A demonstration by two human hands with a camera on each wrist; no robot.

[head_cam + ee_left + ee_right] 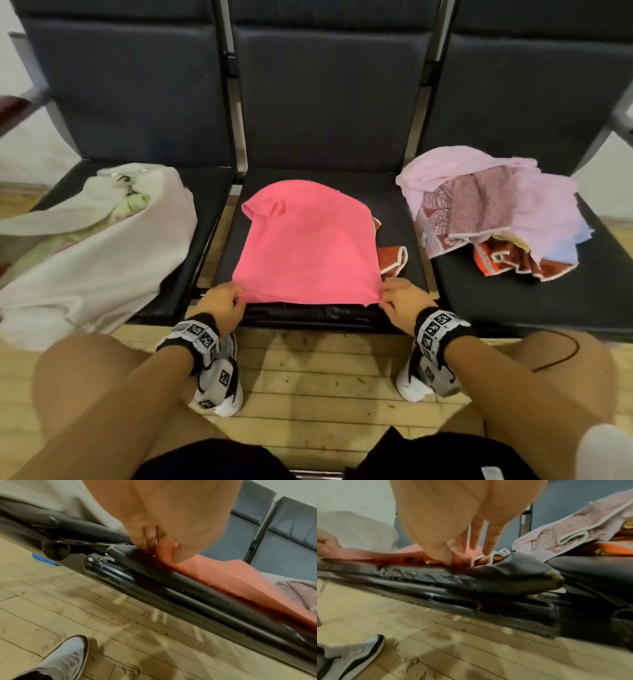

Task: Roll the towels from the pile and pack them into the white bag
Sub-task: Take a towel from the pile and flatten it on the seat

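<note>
Pink towel (305, 240) flat on middle seat (394, 205); our left hand (222, 305) and right hand (404, 305) pinch its 2 near corners, ready for rolling. Pile (496, 212) right, white bag (102, 240) left.

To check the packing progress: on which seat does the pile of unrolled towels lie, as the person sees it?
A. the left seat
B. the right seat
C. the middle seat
B: the pile of towels lies on the right seat, beside the pink towel.
</note>
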